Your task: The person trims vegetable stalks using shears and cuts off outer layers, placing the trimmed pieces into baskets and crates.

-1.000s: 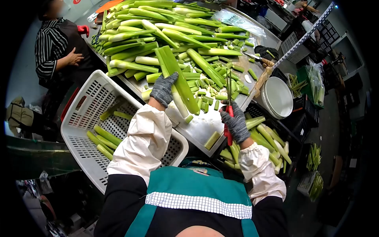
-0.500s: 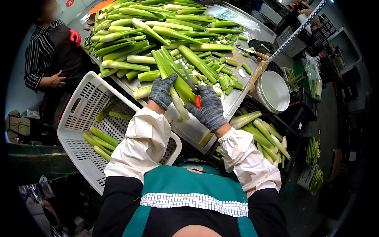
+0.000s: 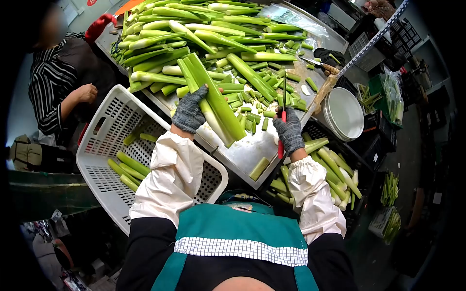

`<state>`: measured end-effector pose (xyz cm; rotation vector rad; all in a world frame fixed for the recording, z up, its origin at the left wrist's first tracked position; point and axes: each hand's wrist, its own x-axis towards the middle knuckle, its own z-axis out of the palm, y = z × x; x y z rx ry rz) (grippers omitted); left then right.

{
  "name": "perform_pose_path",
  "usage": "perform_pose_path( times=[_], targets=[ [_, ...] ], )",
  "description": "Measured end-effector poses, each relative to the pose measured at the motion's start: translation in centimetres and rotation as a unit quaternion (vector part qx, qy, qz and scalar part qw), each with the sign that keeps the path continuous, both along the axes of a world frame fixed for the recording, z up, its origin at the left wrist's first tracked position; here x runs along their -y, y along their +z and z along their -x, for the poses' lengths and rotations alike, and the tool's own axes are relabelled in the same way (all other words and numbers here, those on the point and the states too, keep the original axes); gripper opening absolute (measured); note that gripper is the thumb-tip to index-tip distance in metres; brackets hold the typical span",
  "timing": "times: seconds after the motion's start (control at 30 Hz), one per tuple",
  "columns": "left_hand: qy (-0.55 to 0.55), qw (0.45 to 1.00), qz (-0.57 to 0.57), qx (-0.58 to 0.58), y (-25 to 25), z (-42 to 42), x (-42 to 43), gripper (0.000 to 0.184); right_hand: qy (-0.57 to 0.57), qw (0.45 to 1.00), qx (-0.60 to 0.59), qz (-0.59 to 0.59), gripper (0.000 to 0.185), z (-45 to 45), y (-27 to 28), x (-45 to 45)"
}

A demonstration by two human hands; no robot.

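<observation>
Here's the left hand [image 3: 190, 110], grey-gloved and wrapped firmly around green stalks [image 3: 218, 104], a broad, flattened length lying alongside a paler one, both tilted over the near part of the bench with their lower ends pointing near and right. Over to the right hand [image 3: 290, 132], gloved in grey too, closed on the red-handled scissors [image 3: 284, 116], blade end pointing to the far side, well apart from those stalks. Between the hands and just beyond, short cut pieces [image 3: 252, 118] scatter across the metal bench [image 3: 236, 161], and one lone piece [image 3: 259, 168] lies by the near edge. Farther out rises the big pile of stalks [image 3: 194, 39], a clear plastic bag [image 3: 296, 20] at its far right and a wooden-handled knife [image 3: 330, 70] toward the bench's right side. Down on the left, a white basket [image 3: 99, 138] holds a few stalks; on the right, a black crate [image 3: 314, 129] is heaped with more, a white bucket [image 3: 345, 116] just beyond it. Far left, a person in striped sleeves [image 3: 46, 97] stands beside the bench.
</observation>
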<state>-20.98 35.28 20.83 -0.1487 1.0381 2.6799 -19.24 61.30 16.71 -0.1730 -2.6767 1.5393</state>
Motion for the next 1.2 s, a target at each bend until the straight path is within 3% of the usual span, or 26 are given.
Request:
perform_pose_path(
  times=[0.03,0.13,0.17,0.2,0.33,0.43,0.53,0.6,0.63,0.67,0.73,0.8,0.87,0.93,1.0,1.1,1.2],
  targets=[
    [-0.01,1.0,-0.005,-0.014,0.0,0.0,0.0,0.035,0.016,0.995,0.016,0.095,0.022,-0.3,-0.3,0.0],
    [-0.031,0.999,0.002,-0.037,0.1,-0.2,-0.5,0.036,0.09,0.978,-0.04,0.183,0.02,-1.7,1.1,1.9],
    [-0.029,0.999,0.006,-0.031,0.2,-0.3,-0.7,0.037,0.12,0.964,-0.008,0.237,0.021,-2.7,4.0,2.8],
    [-0.027,0.999,0.011,-0.025,0.3,-0.4,-0.9,0.037,0.151,0.967,-0.063,0.193,0.022,-2.6,3.6,3.1],
    [-0.045,0.998,0.004,-0.032,0.2,-0.1,-1.2,0.036,0.152,0.97,-0.07,0.179,0.024,-3.8,5.0,3.5],
    [-0.039,0.996,0.059,-0.054,1.2,0.3,-2.6,0.038,0.092,0.983,-0.068,0.142,0.024,-5.9,4.3,1.8],
    [-0.074,0.978,0.147,-0.128,4.2,1.6,-6.1,0.037,0.047,0.979,-0.047,0.19,0.026,-9.5,3.5,-1.4],
    [-0.104,0.931,0.291,-0.194,6.1,2.8,-9.3,0.033,-0.011,0.98,-0.014,0.2,0.027,-11.8,3.4,-4.0],
    [-0.102,0.927,0.299,-0.202,7.1,2.8,-11.8,0.024,-0.052,0.96,-0.009,0.275,0.029,-12.9,3.2,-5.1],
    [-0.084,0.889,0.363,-0.267,6.0,4.2,-13.9,0.023,-0.074,0.962,-0.049,0.258,0.031,-13.6,2.8,-6.5],
    [-0.086,0.853,0.392,-0.333,6.6,5.4,-19.2,0.024,-0.144,0.925,-0.061,0.347,0.033,-15.6,2.3,-9.1],
    [-0.046,0.753,0.438,-0.49,6.7,7.2,-24.3,0.028,-0.203,0.926,-0.05,0.314,0.033,-18.0,1.8,-11.8],
    [-0.14,0.772,0.42,-0.455,6.6,7.8,-29.7,0.029,-0.287,0.898,-0.044,0.332,0.03,-20.8,1.7,-13.2],
    [-0.124,0.753,0.421,-0.49,5.5,8.9,-35.0,0.03,-0.341,0.873,-0.023,0.348,0.027,-23.5,0.9,-14.4],
    [-0.111,0.695,0.501,-0.504,5.8,9.5,-39.3,0.026,-0.367,0.854,-0.022,0.369,0.027,-25.7,0.3,-14.8],
    [-0.118,0.743,0.454,-0.478,0.8,12.4,-46.3,0.022,-0.42,0.818,-0.028,0.392,0.027,-27.8,0.0,-14.3],
    [-0.078,0.681,0.573,-0.45,-3.8,14.3,-51.8,0.02,-0.475,0.783,-0.022,0.401,0.027,-29.0,0.6,-13.4]
  ],
)
